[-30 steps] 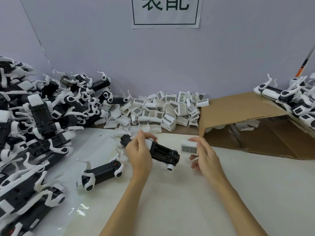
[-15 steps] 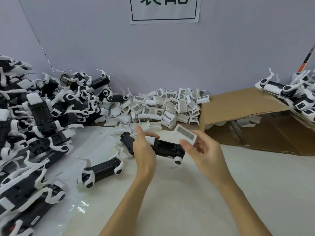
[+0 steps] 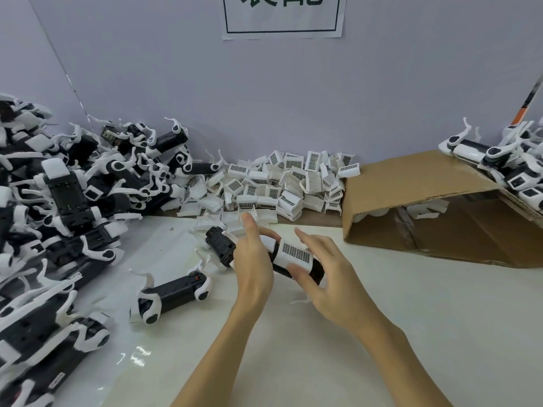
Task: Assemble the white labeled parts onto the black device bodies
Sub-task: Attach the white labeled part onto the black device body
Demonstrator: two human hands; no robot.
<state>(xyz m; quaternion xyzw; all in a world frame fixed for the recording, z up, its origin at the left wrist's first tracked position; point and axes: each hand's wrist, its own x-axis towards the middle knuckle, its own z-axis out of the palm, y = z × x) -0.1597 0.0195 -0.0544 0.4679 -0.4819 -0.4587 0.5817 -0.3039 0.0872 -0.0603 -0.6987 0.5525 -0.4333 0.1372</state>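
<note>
My left hand [image 3: 255, 261] grips a black device body [image 3: 221, 247] at its middle, just above the white table. A white labeled part [image 3: 295, 254] with a barcode lies on top of the body's right half. My right hand [image 3: 324, 277] presses on that part, thumb at its near edge and fingers spread over it. The body's right end [image 3: 318, 271] shows between my thumb and fingers.
A second black body [image 3: 173, 293] lies on the table to the left. A large heap of black-and-white bodies [image 3: 58, 207] fills the left side. Loose white labeled parts [image 3: 279, 186] are piled by the wall. A cardboard box [image 3: 426, 207] lies on its side at right, with finished units [image 3: 505, 165] beyond it.
My right hand brought the white labeled part down from the air onto the black body. My left hand kept its grip while the body shifted slightly.
</note>
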